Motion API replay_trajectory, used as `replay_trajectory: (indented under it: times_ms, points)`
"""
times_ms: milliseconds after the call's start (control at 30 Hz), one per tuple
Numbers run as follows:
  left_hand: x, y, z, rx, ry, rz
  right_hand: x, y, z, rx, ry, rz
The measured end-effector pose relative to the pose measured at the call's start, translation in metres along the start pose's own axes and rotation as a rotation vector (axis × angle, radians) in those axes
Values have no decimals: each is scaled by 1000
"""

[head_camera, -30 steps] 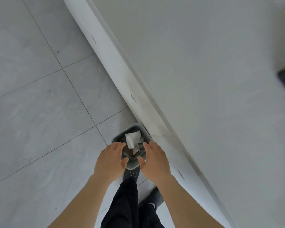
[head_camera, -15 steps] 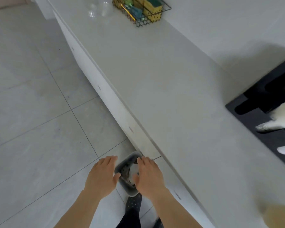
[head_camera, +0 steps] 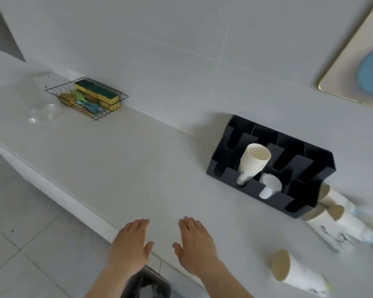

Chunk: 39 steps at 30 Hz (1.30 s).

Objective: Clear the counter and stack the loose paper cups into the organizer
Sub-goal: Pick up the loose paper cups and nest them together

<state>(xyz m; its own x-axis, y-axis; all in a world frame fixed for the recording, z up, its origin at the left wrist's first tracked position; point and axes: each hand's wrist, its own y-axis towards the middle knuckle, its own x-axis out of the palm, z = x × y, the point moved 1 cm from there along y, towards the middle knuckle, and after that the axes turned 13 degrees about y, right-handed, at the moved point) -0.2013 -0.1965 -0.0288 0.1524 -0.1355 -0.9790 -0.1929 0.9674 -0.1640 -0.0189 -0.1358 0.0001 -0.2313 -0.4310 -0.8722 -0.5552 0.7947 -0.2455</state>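
Note:
A black slotted organizer stands on the white counter against the wall. It holds a tilted stack of paper cups and a white crumpled piece. One loose paper cup lies on its side near the counter's front right. Several more loose cups lie right of the organizer, blurred. My left hand and my right hand hover empty over the counter's front edge, palms down, fingers slightly spread.
A grey bin with crumpled paper sits on the tiled floor below my hands. A wire basket of sponges stands at the back left, with clear plastic cups beside it. A framed picture hangs on the wall at the right.
My hands have risen from the floor bin to the counter's edge, both empty. The view has swung up from the floor to the counter and organizer.

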Motion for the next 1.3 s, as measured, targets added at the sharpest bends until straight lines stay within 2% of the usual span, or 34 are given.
replay_trajectory:
  times_ms: [133,333,633,933,1167,1300]
  points:
    - [-18,41,70,169,-8,44,-43,-30,65,184,23,121]
    - [-29,68,187,416,-24,30,-82,-97,158,442,84,279]
    - [-17,62,326,626,-64,-62,-110,-184,266,651,151,387]
    - [25,46,388,653,17,-231,-122,-196,349,636,202,371]
    - [50,38,391,542,142,-357,-142,-167,399,547,184,393]
    - [53,37,399,462,162,-362,-156,-142,423,501,211,409]
